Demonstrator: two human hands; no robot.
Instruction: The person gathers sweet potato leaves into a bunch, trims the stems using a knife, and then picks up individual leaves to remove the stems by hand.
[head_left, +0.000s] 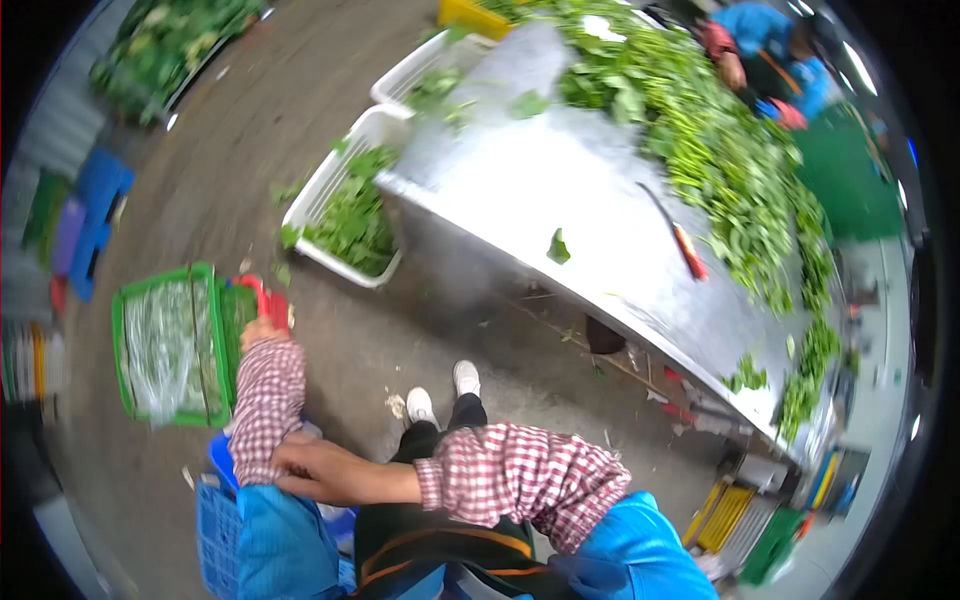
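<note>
My left hand (262, 332) is stretched out to the left, beside a red plastic piece (278, 305) at the side of a green basket (120, 345). Its fingers are small and blurred, so whether they grip the red piece cannot be made out. Clear plastic film (165, 350) covers greens inside the basket. My right hand (325, 472) crosses in front of my body and is closed round the checked sleeve (268, 400) on my left forearm, near the elbow. Part of its fingers is hidden against the sleeve.
A metal table (500, 180) holds piled leafy greens (690, 130) and a red-handled knife (690, 252). White crates (290, 222) with leaves stand at its left end. Blue crates (215, 540) are by my left side. Another person (765, 60) works across the table.
</note>
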